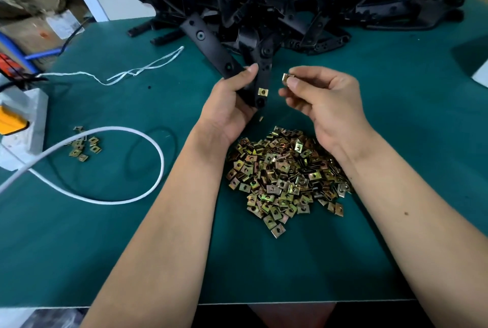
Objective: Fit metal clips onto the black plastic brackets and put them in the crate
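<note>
Black plastic bracket: gripped upright in left hand above green mat; one clip already seated near lower end. Metal clip: pinched in right hand just beside bracket. Clip heap: on mat below hands. Bracket pile: far edge.

black bracket: upright, one clip fitted | loose clip: raised beside it | clip pile: on mat

The left hand's fingers hide the bracket's middle; the clip is partly behind the right fingers.
</note>
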Demonstrator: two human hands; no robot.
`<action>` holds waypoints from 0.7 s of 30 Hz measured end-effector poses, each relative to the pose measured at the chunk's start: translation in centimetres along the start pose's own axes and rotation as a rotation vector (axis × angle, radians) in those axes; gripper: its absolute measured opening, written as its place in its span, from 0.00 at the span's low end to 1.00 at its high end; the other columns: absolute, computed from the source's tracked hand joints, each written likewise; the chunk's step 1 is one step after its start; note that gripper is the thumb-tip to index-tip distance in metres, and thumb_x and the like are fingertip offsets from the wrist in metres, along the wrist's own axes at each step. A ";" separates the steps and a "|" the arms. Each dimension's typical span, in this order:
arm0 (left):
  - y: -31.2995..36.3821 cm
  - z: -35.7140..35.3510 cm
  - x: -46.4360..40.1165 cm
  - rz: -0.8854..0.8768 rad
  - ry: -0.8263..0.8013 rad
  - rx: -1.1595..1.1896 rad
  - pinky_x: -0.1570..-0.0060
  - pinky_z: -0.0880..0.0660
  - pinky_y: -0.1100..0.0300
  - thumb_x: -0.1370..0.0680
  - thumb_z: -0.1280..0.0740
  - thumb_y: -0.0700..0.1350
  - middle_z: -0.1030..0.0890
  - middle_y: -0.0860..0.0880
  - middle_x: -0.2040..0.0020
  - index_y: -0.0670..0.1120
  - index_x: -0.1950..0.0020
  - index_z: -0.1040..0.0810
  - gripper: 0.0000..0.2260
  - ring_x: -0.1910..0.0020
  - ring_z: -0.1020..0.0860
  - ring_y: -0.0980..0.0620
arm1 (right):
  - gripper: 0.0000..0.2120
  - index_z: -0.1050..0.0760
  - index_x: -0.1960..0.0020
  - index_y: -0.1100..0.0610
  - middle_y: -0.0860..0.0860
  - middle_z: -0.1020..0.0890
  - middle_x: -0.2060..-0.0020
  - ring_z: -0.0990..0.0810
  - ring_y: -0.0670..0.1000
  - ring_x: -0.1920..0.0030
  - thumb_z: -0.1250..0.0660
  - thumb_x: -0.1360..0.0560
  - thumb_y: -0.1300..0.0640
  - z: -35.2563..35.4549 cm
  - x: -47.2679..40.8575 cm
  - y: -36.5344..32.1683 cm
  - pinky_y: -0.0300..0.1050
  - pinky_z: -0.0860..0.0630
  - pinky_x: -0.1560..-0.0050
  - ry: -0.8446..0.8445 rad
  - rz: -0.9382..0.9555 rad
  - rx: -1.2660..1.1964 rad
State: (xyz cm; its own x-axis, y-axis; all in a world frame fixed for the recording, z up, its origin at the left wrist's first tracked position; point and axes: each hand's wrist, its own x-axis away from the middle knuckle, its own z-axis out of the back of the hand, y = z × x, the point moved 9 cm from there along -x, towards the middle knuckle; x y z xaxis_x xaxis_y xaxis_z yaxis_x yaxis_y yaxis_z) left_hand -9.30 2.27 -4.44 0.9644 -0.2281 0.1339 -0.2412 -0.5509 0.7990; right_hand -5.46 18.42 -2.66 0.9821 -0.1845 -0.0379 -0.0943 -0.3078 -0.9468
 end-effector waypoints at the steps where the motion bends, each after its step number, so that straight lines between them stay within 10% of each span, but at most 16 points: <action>1: -0.2 -0.3 0.1 0.008 -0.016 -0.012 0.48 0.17 0.52 0.19 0.31 0.39 0.14 0.43 0.48 0.40 0.44 0.19 0.06 0.50 0.15 0.48 | 0.07 0.15 0.50 0.61 0.58 0.13 0.56 0.13 0.56 0.55 0.25 0.26 0.68 0.1 0.0 0.0 0.43 0.19 0.55 0.021 0.001 0.007; 4: -0.8 -1.2 0.3 0.027 -0.044 -0.055 0.37 0.23 0.50 0.20 0.31 0.39 0.16 0.41 0.44 0.38 0.38 0.20 0.11 0.46 0.17 0.46 | 0.05 0.14 0.52 0.60 0.57 0.13 0.56 0.14 0.52 0.56 0.23 0.27 0.66 0.5 0.0 -0.1 0.42 0.19 0.55 0.066 0.013 0.023; 10: -1.0 -1.2 0.4 0.041 -0.052 -0.082 0.59 0.20 0.60 0.20 0.30 0.40 0.14 0.47 0.53 0.41 0.45 0.18 0.05 0.56 0.16 0.52 | 0.04 0.14 0.53 0.59 0.55 0.13 0.57 0.15 0.51 0.56 0.23 0.27 0.66 0.5 -0.1 -0.1 0.44 0.18 0.50 0.054 0.019 0.040; 21: -1.5 -1.8 0.9 0.084 -0.057 -0.073 0.65 0.22 0.63 0.19 0.31 0.40 0.15 0.48 0.58 0.43 0.51 0.17 0.04 0.63 0.18 0.55 | 0.13 0.19 0.43 0.61 0.52 0.17 0.65 0.21 0.50 0.62 0.25 0.26 0.67 0.1 0.0 -0.2 0.46 0.23 0.51 0.016 0.012 0.003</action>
State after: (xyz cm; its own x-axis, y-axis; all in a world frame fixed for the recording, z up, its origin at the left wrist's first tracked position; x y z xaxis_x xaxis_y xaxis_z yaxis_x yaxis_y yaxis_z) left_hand -7.82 4.36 -4.48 0.9328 -0.3178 0.1700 -0.3104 -0.4686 0.8271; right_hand -5.41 18.53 -2.47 0.9782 -0.2030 -0.0443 -0.1058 -0.3030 -0.9471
